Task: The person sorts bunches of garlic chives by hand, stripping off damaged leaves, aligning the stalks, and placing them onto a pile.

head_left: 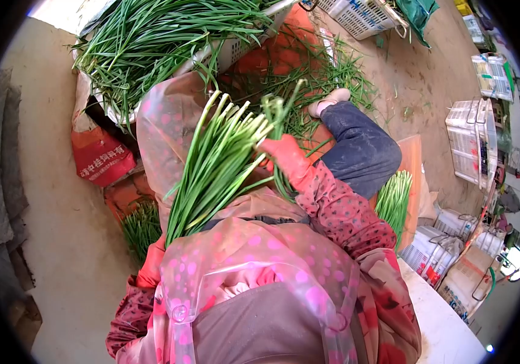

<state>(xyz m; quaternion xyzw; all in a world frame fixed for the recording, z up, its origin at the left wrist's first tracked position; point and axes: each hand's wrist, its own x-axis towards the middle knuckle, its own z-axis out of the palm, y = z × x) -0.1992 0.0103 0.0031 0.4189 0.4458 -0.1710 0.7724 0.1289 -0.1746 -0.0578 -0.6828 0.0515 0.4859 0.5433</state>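
Observation:
My right hand (287, 159), in a red glove, is closed around a few green chive stalks (277, 115). Their upper ends are blurred. Beside it, a thick bunch of garlic chives (217, 161) slants over my lap, pale cut ends pointing away from me and leaves toward me. My left hand (152, 266), also red-gloved, is at the leafy end of this bunch, and its fingers are hidden beneath the leaves and the apron. A clear pink-dotted apron (254, 255) covers my chest and lap.
Loose chives overflow a white basket (228, 54) ahead. Leaf scraps (333, 73) litter the ground by my shoe (331, 102). Neat chives (394, 203) lie at my right, darker ones (142, 229) at my left. White crates (471, 142) stand along the right; a red sack (105, 156) is at left.

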